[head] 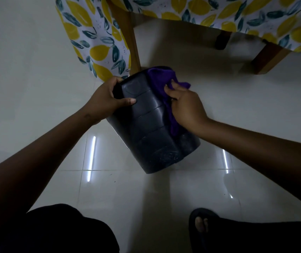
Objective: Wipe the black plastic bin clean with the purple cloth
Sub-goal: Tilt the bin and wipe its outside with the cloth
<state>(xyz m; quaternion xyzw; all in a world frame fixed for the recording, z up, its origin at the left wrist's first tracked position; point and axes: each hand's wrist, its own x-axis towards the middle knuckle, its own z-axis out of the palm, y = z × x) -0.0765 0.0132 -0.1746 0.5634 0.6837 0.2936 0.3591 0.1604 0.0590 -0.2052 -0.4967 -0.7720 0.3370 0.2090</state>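
The black plastic bin (151, 136) stands upside down and tilted on the tiled floor, its base end raised toward the table. My left hand (106, 98) grips that raised end at its left edge, thumb across the side wall. My right hand (184, 105) holds the purple cloth (159, 83) bunched against the bin's upper right side; the cloth drapes over the top and trails down the wall under my palm.
A table with wooden legs (131, 39) and a lemon-print cloth (95, 42) hangs just behind the bin. Another leg (268, 59) stands at the right. My sandalled foot (202, 225) and dark-clothed knee (64, 230) are at the bottom. Glossy white tiles (36, 88) surround everything.
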